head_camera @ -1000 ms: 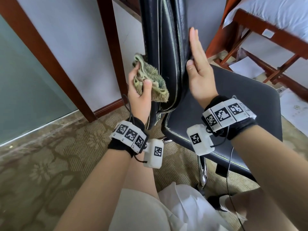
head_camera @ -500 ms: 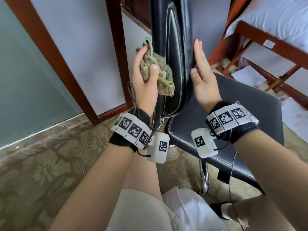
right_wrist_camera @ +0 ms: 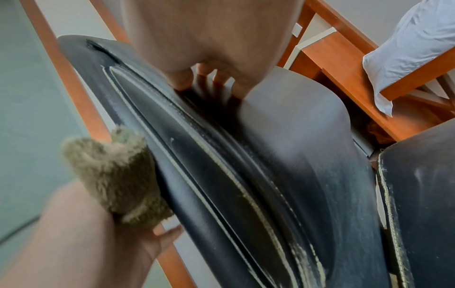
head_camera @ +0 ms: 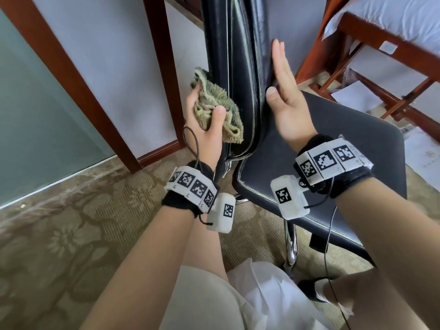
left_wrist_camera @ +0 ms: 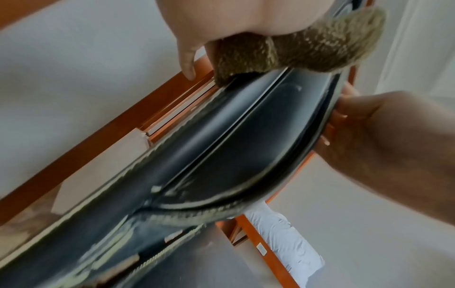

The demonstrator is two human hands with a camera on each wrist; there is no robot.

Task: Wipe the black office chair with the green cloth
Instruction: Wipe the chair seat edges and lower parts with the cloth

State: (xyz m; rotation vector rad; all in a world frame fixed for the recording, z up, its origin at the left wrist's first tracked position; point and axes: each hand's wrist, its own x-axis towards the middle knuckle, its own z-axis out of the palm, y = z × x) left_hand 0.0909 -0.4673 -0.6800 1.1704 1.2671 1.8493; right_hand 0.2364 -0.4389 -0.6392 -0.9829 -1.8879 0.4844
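The black office chair's backrest point(head_camera: 240, 67) stands edge-on in the middle of the head view, with its seat point(head_camera: 333, 144) to the right. My left hand point(head_camera: 204, 132) grips the bunched green cloth point(head_camera: 214, 108) and presses it against the rear face of the backrest, low down. The left wrist view shows the cloth point(left_wrist_camera: 295, 48) lying on the backrest's edge point(left_wrist_camera: 221, 155). My right hand point(head_camera: 283, 91) lies flat with straight fingers against the front face of the backrest. In the right wrist view the cloth point(right_wrist_camera: 110, 171) sits at the backrest's point(right_wrist_camera: 246, 155) far side.
A red-brown wooden door frame point(head_camera: 164, 75) and a pale wall stand just behind the chair. At the right is a wooden rack point(head_camera: 390, 51) with white bedding point(head_camera: 392, 15). Patterned carpet point(head_camera: 71, 234) covers the floor, and papers point(head_camera: 352, 96) lie beyond the seat.
My left hand slid the cloth up the rear of the backrest, then a little back down. The right hand stayed flat on the front face.
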